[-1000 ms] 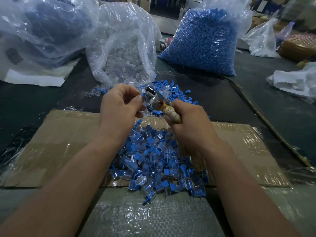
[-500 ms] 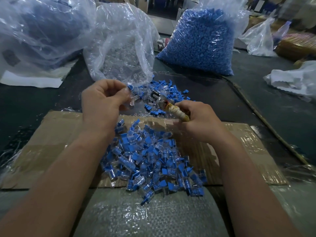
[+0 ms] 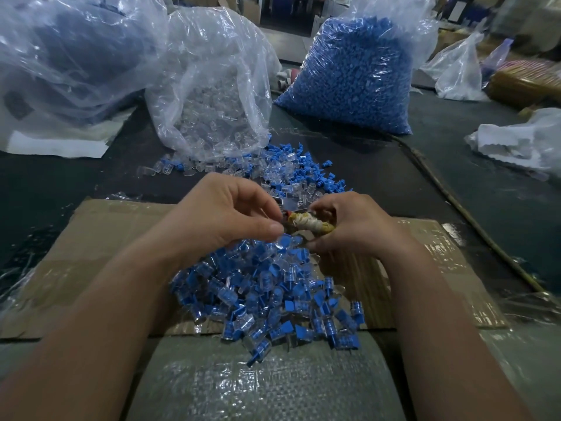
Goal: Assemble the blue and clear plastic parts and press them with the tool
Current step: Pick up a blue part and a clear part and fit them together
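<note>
Now, with right hand [image 3: 355, 229] clenched round cloth-wrapped pressing tool [image 3: 309, 225] and left hand [image 3: 224, 214] apparently pinching small blue and clear plastic part [image 3: 288, 240] at its tip, above heap of finished pieces [image 3: 267, 296] on brown cardboard sheet [image 3: 100, 238]; seat part squarely; squeeze steadily, without tilting.

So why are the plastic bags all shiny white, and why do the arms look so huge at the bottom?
Head view: light bounces off the crinkly clear bags, making white glare; the taped cardboard and woven sheet shine too. Head view: the wide-angle lens stretches the forearms near the bottom edge. Head view: the far background is dim and murky.
</note>
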{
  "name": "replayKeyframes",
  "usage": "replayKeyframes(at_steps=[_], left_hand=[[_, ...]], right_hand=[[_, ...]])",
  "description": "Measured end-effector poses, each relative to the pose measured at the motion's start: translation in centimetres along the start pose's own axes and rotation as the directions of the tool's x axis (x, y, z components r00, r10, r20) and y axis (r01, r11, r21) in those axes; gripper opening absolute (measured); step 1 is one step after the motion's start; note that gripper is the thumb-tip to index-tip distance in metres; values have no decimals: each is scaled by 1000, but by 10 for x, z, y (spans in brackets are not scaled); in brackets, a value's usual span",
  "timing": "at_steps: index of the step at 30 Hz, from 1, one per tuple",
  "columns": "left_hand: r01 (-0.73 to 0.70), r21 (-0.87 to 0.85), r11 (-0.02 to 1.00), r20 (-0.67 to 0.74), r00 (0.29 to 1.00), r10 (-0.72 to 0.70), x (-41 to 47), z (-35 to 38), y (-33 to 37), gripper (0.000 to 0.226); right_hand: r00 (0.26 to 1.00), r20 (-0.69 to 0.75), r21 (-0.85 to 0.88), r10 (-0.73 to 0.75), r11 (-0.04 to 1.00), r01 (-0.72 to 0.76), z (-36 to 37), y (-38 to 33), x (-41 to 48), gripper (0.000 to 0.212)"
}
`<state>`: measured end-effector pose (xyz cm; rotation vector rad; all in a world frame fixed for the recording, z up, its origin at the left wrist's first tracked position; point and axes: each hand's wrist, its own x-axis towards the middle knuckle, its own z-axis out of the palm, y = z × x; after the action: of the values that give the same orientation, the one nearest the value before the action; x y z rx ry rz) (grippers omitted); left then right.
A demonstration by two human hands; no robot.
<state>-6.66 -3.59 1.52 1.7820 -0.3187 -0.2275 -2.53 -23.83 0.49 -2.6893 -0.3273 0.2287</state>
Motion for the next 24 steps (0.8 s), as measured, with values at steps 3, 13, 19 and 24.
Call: replayKeyframes(at_steps=[3,13,19,24], left_hand=[[8,-23,1000,82,997,-6,-1,-1,0,23],[-50,-157,986,-431,902,-23,6,-10,-7,3],[-3,-114,994,-650,757,-72,19,-21,-23,16],[91,128,988,-675,737,20,23,-25,-38,19]], right_hand=[[999,32,-19,-10,1000,11,0,-2,-1,66],[984,174,82,27,996,-42,-4,1,-3,71],[978,210,146,9,988,-40,-6,7,-2,62],[982,187,225,-22,974,-21,-12,13,-3,44]])
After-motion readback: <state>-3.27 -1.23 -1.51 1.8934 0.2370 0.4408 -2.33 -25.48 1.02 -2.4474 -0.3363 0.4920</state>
